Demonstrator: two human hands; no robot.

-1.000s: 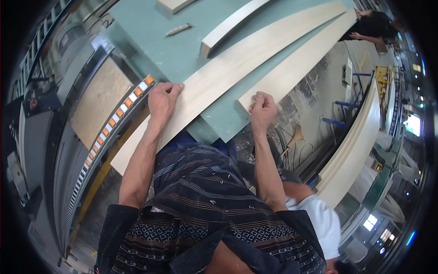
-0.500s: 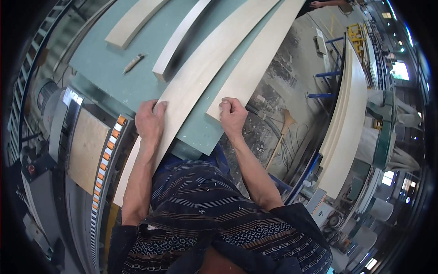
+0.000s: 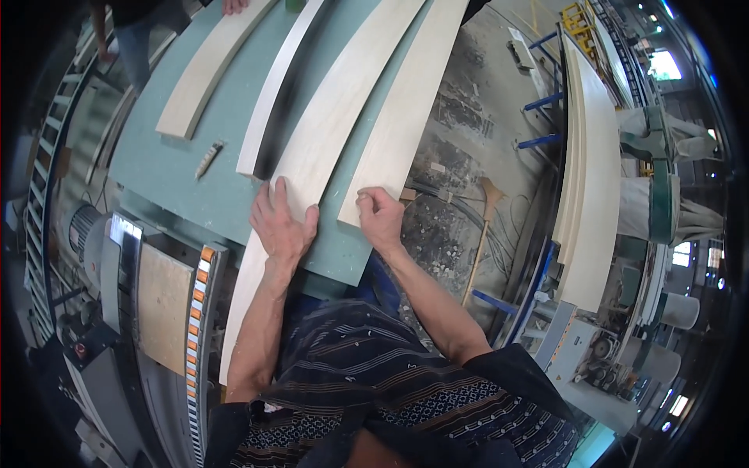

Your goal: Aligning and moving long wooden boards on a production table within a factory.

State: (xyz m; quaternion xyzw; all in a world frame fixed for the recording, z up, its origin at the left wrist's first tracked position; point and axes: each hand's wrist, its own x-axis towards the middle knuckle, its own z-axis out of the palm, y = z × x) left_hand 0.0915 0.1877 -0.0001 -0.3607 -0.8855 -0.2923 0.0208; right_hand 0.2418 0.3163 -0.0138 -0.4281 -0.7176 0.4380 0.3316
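Observation:
My left hand point(image 3: 285, 222) lies with fingers spread on a long curved pale wooden board point(image 3: 335, 125), which runs back past my left forearm. My right hand point(image 3: 381, 217) is closed at the near end of a second pale board point(image 3: 398, 125), its fingers curled at the right edge; the fingertips are partly hidden. Both boards rest on a green tabletop point(image 3: 172, 183), converging towards the far side. Left of them are a narrow curved wooden piece point(image 3: 269, 101) and a shorter curved piece point(image 3: 204, 82). A small pointed tool point(image 3: 207, 161) lies near these.
Another person's hand point(image 3: 234, 6) touches the shorter piece's far end. A machine with an orange-and-white roller strip point(image 3: 193, 335) stands at left. On the right are stacked curved panels point(image 3: 593, 179), blue rack arms point(image 3: 540, 142), a broom point(image 3: 485, 214) and floor cables point(image 3: 445, 195).
My left hand has gone from curled at the board's left edge to spread on its face. The view has shifted; a co-worker's hand and body now show at upper left.

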